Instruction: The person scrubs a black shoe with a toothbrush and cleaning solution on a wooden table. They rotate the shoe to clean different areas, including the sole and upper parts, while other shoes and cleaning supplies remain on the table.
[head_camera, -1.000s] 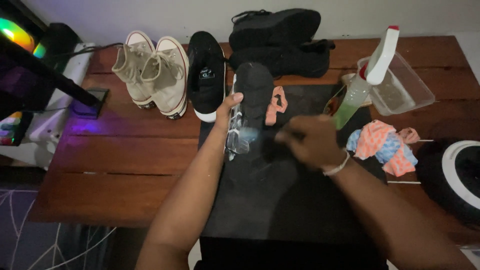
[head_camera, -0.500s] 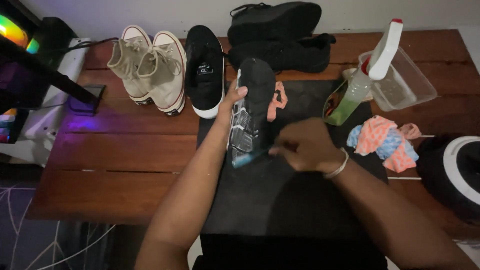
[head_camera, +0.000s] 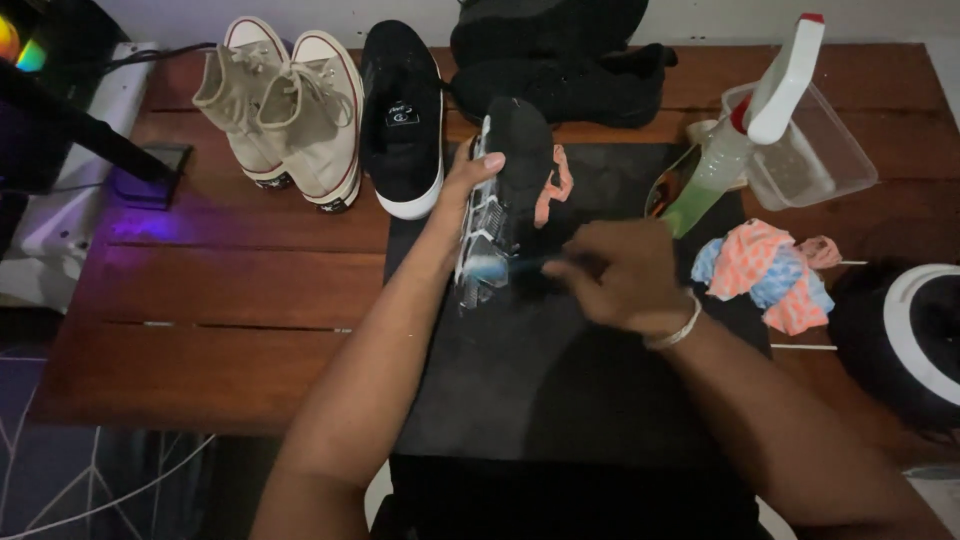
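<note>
Wooden planks form the table (head_camera: 250, 290), with a dark mat (head_camera: 560, 380) covering its centre. Nearest the camera, both forearms are reaching over the mat. At frame centre, the right hand (head_camera: 625, 275) is closing its fingers around a brush (head_camera: 510, 266), whose bristle end is touching the shoe. The left hand (head_camera: 462, 195) is gripping a black sneaker (head_camera: 510, 185), tilted on its side, showing a clear ribbed sole and an orange lining. To the right, a crumpled orange-and-blue cloth (head_camera: 765, 275) is lying beside a green spray bottle (head_camera: 740, 140). Along the upper edge, beige high-tops (head_camera: 290, 110) and a black slip-on (head_camera: 402, 115) are standing.
</note>
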